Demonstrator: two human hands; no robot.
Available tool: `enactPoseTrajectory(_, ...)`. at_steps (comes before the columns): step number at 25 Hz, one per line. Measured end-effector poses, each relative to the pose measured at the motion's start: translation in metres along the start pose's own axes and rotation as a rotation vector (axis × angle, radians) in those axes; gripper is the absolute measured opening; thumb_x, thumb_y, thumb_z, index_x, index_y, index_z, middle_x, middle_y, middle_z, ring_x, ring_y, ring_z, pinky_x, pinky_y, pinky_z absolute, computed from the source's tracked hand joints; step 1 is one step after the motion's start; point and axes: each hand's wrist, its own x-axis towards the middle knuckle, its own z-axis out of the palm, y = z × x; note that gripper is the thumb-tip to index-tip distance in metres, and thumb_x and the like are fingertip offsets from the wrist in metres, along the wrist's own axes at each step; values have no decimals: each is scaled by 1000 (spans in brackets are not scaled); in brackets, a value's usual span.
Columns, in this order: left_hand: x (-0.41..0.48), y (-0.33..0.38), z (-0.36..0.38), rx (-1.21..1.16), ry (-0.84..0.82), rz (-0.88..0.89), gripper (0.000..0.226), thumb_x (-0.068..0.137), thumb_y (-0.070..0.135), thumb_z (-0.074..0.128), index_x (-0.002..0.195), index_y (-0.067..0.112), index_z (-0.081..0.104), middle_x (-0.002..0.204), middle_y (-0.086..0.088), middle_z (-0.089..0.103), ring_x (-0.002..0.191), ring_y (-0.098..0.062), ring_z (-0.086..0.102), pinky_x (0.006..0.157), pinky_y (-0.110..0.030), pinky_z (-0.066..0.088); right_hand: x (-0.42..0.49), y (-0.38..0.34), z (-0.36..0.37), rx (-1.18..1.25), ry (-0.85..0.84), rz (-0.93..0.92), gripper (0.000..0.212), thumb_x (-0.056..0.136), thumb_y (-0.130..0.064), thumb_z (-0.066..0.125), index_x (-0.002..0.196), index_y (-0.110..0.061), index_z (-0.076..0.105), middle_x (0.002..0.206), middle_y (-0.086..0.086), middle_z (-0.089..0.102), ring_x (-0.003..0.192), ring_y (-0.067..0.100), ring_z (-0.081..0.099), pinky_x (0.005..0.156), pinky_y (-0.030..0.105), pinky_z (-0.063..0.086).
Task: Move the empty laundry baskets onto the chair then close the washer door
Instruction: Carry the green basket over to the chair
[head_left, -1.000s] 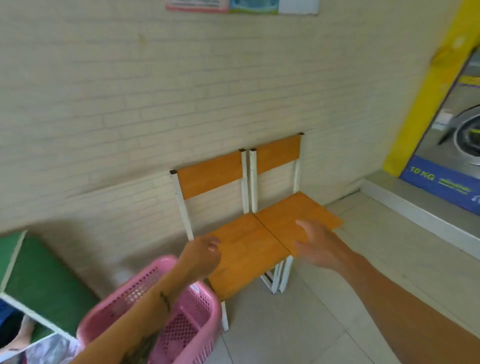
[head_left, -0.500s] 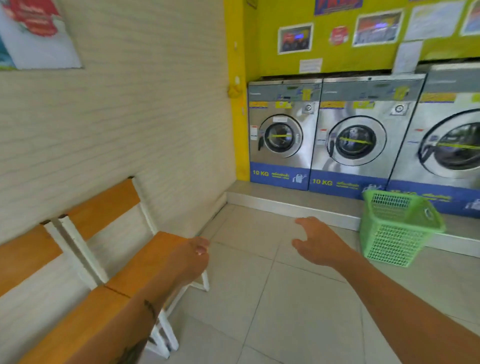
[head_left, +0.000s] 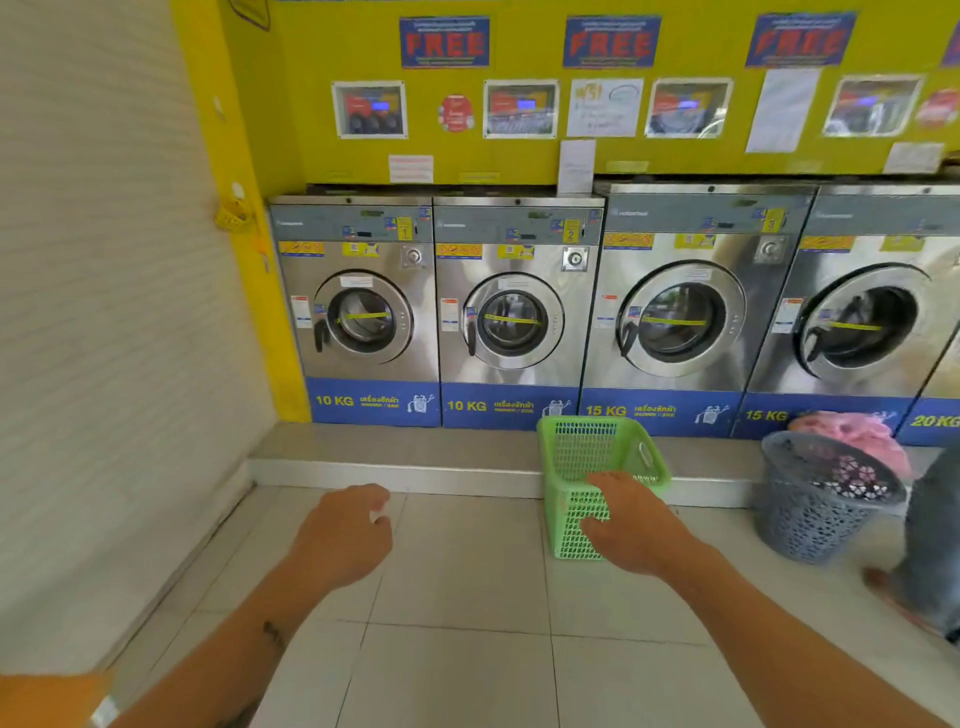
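My left hand (head_left: 345, 530) out over tiled floor (head_left: 457, 597), fingers loosely curled, holding nothing. My right hand (head_left: 631, 522) spread, palm down, in front of green laundry basket (head_left: 597, 457); contact not clear. Basket tilted, far edge resting against raised step (head_left: 389, 457) under washers. Row of steel front-load washers (head_left: 514, 312) along far yellow wall, doors look shut. Grey mesh basket (head_left: 823, 499) right, pink cloth (head_left: 852, 434) just behind. Orange chair seat corner (head_left: 47, 696) near left.

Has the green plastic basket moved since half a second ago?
No. The green plastic basket still leans against the step below the 15 KG washer.
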Motion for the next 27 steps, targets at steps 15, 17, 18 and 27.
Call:
enactPoseTrajectory(15, 390, 231, 221, 142, -268, 347, 50, 93, 27, 46, 143, 18, 45, 148, -8, 46, 136, -28, 42, 110, -36, 35, 306, 228, -52, 55, 82, 370, 45, 89, -22, 57, 131, -7, 50, 137, 14, 51, 130, 29, 43, 107, 35, 34)
enactPoseTrajectory(17, 426, 253, 259, 154, -287, 311, 46, 93, 25, 46, 137, 14, 48, 144, -10, 50, 132, -30, 46, 106, -36, 37, 353, 268, -55, 72, 54, 376, 45, 88, -23, 56, 130, -6, 51, 137, 14, 50, 128, 29, 45, 105, 36, 36)
enactPoseTrajectory(18, 447, 261, 278, 155, -298, 277, 47, 92, 25, 46, 137, 13, 48, 145, -10, 49, 132, -29, 46, 106, -35, 36, 380, 286, -58, 77, 23, 374, 46, 88, -24, 56, 131, -8, 50, 138, 13, 49, 129, 29, 45, 105, 36, 35)
enactPoseTrajectory(27, 588, 285, 376, 125, -306, 64, 57, 89, 24, 53, 144, 13, 41, 151, -8, 41, 138, -26, 39, 113, -31, 27, 582, 393, -52, 31, -252, 349, 58, 81, -25, 56, 137, -16, 43, 138, 12, 47, 126, 31, 48, 103, 39, 42)
